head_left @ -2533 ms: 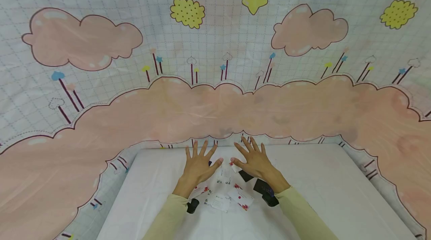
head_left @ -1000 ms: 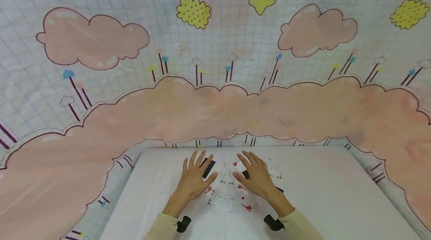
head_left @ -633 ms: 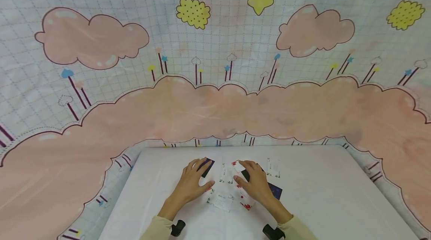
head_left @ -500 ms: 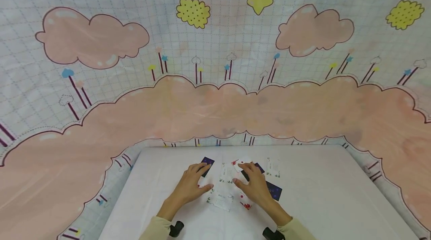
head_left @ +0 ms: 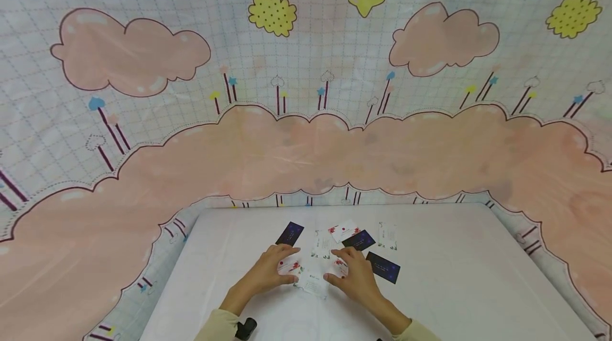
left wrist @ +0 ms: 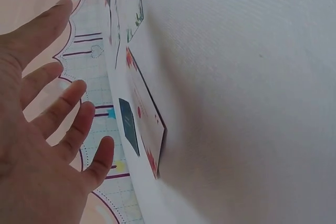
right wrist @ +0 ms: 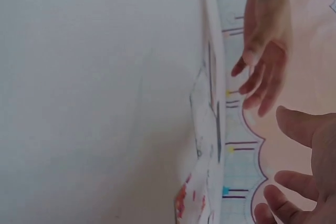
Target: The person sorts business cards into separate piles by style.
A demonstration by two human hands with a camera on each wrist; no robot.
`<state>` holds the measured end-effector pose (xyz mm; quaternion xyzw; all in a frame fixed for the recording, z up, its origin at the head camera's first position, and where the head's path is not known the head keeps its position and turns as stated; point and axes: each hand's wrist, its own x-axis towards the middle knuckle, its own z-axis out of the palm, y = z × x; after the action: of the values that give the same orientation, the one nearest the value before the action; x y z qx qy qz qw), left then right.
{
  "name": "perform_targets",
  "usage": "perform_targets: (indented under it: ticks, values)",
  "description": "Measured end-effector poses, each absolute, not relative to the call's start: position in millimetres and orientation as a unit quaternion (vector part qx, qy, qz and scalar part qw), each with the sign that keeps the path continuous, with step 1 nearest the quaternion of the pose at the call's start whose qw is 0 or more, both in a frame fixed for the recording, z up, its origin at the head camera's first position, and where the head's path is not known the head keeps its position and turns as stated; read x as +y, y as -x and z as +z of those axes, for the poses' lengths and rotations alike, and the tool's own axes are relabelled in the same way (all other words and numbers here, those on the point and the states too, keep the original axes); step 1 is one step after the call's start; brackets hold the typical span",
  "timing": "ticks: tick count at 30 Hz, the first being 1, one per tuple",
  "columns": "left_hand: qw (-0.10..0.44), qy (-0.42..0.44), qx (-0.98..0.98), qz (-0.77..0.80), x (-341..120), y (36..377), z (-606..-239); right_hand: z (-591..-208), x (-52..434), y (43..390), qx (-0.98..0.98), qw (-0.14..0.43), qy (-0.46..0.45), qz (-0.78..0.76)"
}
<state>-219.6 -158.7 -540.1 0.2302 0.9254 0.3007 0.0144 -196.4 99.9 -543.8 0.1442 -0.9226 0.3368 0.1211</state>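
Note:
Both hands hover over a loose spread of small printed cards and hold nothing. My left hand [head_left: 269,272], thumb and fingers apart, is over a white card with red flowers [head_left: 287,266], just below a dark blue card [head_left: 290,233]. My right hand [head_left: 356,276] partly covers another red-flowered card [head_left: 340,264]; a dark blue card [head_left: 384,267] lies to its right. Between the hands is a white card with green leaves [head_left: 313,283]. In the left wrist view the fingers [left wrist: 68,124] are spread above the flowered card [left wrist: 146,114]. The right wrist view shows relaxed fingers [right wrist: 294,182] too.
Farther back lie a leafy white card [head_left: 321,244], a red-flowered card [head_left: 341,230] overlapped by a dark blue card [head_left: 360,240], and another leafy card [head_left: 388,236]. All are on a white table [head_left: 459,277]. A cartoon-print cloth [head_left: 306,155] hangs behind the table.
Both hands have drawn back toward me from the far side of the cards, and their spread fingers have bent into loose curves. Cards that the hands covered now show.

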Motion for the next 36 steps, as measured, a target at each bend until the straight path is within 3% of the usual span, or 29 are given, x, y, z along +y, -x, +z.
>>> perform_targets:
  ticks: [24, 36]
  values:
    - [0.066, -0.239, 0.944, 0.219, -159, 244, -556, -570, 85, 203, -0.947, 0.04, -0.135, 0.289]
    - [0.072, -0.238, 0.947, 0.202, -159, 244, -558, -577, 85, 203, -0.949, 0.044, -0.14, 0.28]
